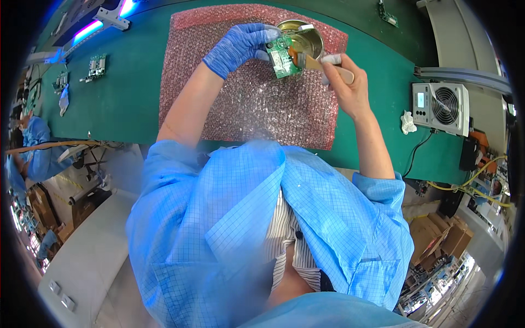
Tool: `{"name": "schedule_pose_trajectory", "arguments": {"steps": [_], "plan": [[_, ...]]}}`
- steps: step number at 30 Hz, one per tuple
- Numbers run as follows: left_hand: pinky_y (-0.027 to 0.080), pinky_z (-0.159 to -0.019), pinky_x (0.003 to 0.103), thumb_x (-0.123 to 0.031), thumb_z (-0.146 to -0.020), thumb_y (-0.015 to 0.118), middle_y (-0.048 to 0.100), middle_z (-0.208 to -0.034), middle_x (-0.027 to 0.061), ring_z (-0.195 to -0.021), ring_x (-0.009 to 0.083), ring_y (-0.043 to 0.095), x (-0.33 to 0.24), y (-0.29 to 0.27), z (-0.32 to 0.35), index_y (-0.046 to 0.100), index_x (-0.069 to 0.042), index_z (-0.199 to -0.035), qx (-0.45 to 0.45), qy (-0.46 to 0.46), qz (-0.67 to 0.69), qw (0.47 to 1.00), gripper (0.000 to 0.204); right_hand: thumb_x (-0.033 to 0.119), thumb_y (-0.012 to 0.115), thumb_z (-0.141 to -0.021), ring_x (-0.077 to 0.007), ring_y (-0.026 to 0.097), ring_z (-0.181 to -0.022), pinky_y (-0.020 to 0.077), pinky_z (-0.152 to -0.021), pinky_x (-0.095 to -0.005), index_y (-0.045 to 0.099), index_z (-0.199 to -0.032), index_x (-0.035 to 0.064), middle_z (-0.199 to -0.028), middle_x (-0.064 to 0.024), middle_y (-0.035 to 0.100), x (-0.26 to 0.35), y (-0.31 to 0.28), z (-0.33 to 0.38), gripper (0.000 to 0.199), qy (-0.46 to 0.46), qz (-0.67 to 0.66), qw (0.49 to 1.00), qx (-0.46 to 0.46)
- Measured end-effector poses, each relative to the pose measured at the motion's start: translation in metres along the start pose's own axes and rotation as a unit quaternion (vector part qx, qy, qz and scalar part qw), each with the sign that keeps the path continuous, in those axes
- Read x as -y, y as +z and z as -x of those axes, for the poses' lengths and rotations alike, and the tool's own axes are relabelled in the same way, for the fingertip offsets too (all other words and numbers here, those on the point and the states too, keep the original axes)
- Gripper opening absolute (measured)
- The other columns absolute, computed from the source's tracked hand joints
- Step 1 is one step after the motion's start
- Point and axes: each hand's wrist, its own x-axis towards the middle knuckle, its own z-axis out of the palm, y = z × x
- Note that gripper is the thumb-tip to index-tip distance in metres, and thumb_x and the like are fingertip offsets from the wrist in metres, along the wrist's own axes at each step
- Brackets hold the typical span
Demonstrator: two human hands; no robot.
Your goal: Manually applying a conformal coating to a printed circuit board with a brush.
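Note:
My left hand (239, 48), in a blue knit glove, pinches the upper left edge of a green circuit board (283, 61), which is tilted. My right hand (349, 87) is bare apart from white covers on some fingertips. Its fingers close round the light handle of a flat brush (311, 62), whose bristles meet the right side of the board. Just behind the board stands a round metal bowl (314, 39), partly hidden by it; what the bowl holds is hard to make out. Pink bubble wrap (246, 109) lies under both.
Another circuit board (95, 66) lies on the green table (131, 104) at left, one more (387, 15) at the far right. A white fan unit (441, 107) stands at right beside a crumpled tissue (408, 122). A lit purple lamp (87, 31) is at upper left; a person (38, 147) sits beyond.

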Motion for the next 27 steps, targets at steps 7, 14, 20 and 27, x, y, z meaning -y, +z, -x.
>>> {"name": "schedule_pose_trajectory", "arguments": {"steps": [7,14,20,27], "plan": [[0.055,-0.065,0.026,-0.028,-0.078,0.070,0.066,-0.090,0.0064,-0.077,0.0143,0.064,-0.004,0.002,0.007,0.063,-0.004,-0.105,-0.048,0.019,-0.005,0.999,0.037,0.022,0.058,-0.088,-0.0040,0.053,-0.059,0.0403,-0.050,-0.0189,0.061,-0.092,0.0040,-0.067,0.0008,0.059,0.007,0.000,0.013,0.018,0.001,-0.007,1.000,-0.007],[0.054,-0.067,0.027,-0.030,-0.078,0.069,0.066,-0.090,0.0047,-0.078,0.0131,0.064,-0.013,0.008,0.011,0.063,-0.007,-0.107,-0.040,0.023,-0.065,0.997,0.037,0.018,0.058,-0.088,-0.0060,0.054,-0.061,0.0429,-0.054,-0.0208,0.061,-0.094,0.0028,-0.071,-0.0018,0.061,0.010,0.018,-0.010,0.016,-0.110,0.037,0.993,-0.024],[0.053,-0.070,0.027,-0.031,-0.081,0.067,0.065,-0.097,0.0059,-0.085,0.0144,0.063,-0.007,-0.006,0.015,0.061,-0.006,-0.112,-0.038,0.020,-0.070,0.997,0.040,0.017,0.060,-0.086,-0.0082,0.054,-0.060,0.0416,-0.052,-0.0237,0.061,-0.090,0.0025,-0.066,-0.0029,0.058,0.017,0.016,0.000,0.015,-0.069,0.114,0.989,0.061],[0.054,-0.073,0.028,-0.029,-0.081,0.067,0.064,-0.102,0.0059,-0.090,0.0154,0.063,-0.005,-0.003,0.010,0.060,-0.006,-0.113,-0.018,0.011,-0.057,0.998,0.040,0.019,0.059,-0.087,-0.0049,0.052,-0.059,0.0408,-0.051,-0.0216,0.060,-0.089,0.0038,-0.066,-0.0001,0.058,0.024,0.014,-0.009,0.016,-0.069,0.043,0.997,-0.006]]}}
